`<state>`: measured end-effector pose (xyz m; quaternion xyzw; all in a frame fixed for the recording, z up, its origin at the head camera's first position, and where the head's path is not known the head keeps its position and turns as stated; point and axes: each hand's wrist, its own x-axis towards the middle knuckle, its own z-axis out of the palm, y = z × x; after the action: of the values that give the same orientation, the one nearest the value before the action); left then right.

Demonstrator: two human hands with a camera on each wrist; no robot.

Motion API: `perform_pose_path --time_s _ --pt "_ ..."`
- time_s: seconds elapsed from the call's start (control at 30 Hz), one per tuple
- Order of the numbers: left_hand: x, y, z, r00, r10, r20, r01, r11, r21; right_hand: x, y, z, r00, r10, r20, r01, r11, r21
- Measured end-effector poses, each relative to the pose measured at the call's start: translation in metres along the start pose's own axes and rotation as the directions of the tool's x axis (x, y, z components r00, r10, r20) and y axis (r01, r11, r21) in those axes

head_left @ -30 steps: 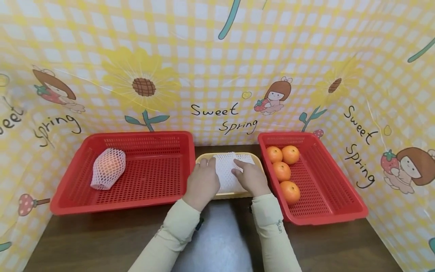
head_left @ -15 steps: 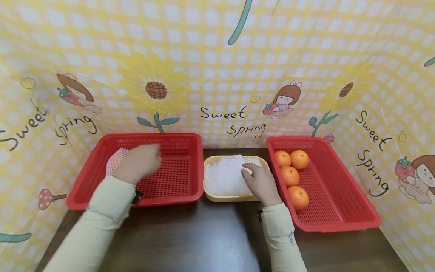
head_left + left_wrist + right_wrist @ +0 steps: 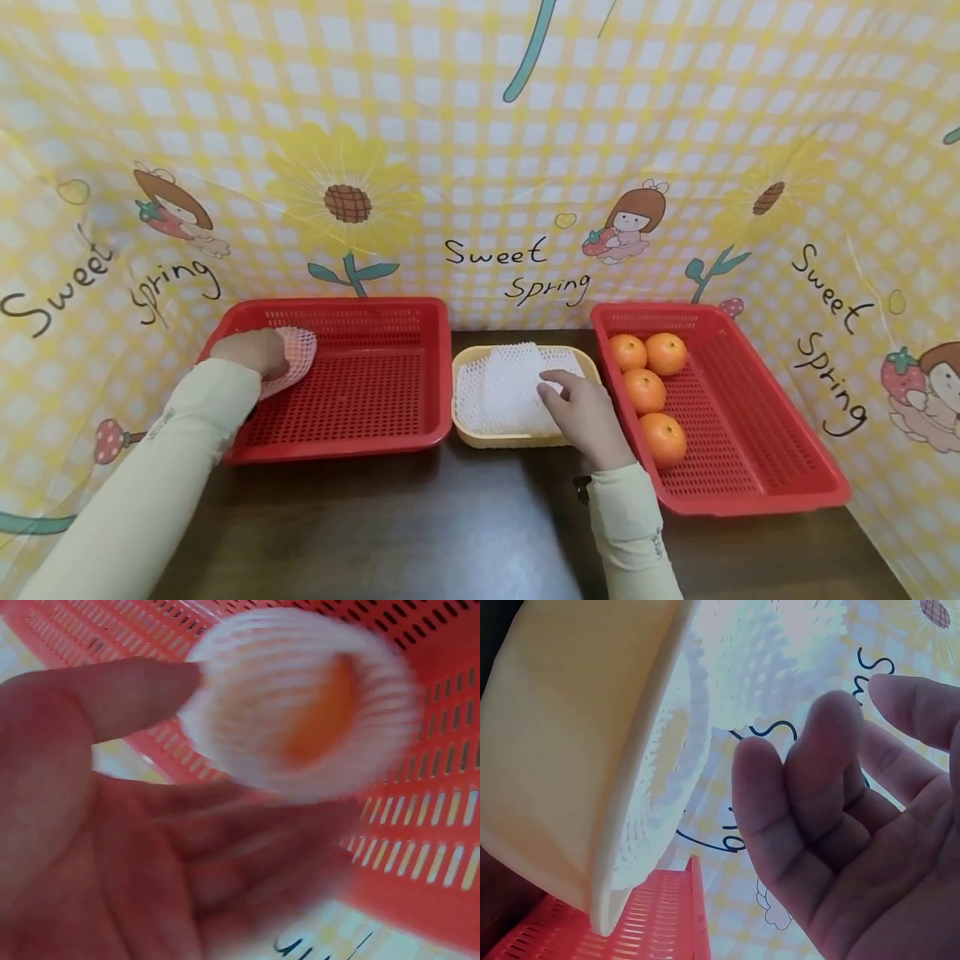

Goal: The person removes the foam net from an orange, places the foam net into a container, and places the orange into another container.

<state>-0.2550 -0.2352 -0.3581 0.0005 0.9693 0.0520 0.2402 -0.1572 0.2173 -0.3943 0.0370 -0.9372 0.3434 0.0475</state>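
Note:
My left hand [image 3: 255, 352] is inside the left red basket, against an orange in a white foam net [image 3: 298, 360]. In the left wrist view, the thumb touches the netted orange [image 3: 300, 697]; the fingers stretch out fairly straight beneath it, and both are blurred. Orange peel shows through an opening in the net. My right hand [image 3: 588, 417] hovers by the right side of a small pale yellow tray [image 3: 487, 440], holding nothing, its fingers loosely bent. White foam nets [image 3: 517, 387] lie flat in that tray; the right wrist view shows the nets [image 3: 772, 660] apart from the fingers.
The left red basket [image 3: 360, 451] stands left of the tray. Right of it is another red basket [image 3: 750, 502], with several bare oranges [image 3: 645, 392] along its left side. A checked cloth [image 3: 420, 125] hangs behind, above the dark table [image 3: 420, 525].
My left hand has gone from the nets in the tray to the left basket and reached the netted orange, which has shifted slightly right. My right hand stays by the tray. The view has turned left.

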Motion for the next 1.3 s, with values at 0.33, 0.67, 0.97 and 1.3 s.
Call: perform_pose_path --time_s 0.33,0.67,0.97,1.3 --pt "0.039 -0.010 0.020 0.993 0.069 -0.091 -0.077 0.993 -0.088 -0.003 0.006 0.004 1.000 -0.002 0.021 0.001 0.999 0.047" --pt "0.058 -0.025 0.039 0.984 0.036 -0.175 -0.067 0.982 -0.175 -0.004 0.011 0.007 1.000 -0.019 0.009 0.019 1.000 0.017" --pt "0.040 -0.026 0.028 0.979 0.146 -0.146 -0.164 0.979 -0.123 -0.008 0.010 0.005 1.000 -0.004 0.015 0.004 1.000 0.002" --pt "-0.003 0.009 0.009 0.926 0.305 -0.224 -0.341 0.929 -0.142 -0.010 0.011 0.007 1.000 -0.019 -0.015 0.019 1.000 -0.009"
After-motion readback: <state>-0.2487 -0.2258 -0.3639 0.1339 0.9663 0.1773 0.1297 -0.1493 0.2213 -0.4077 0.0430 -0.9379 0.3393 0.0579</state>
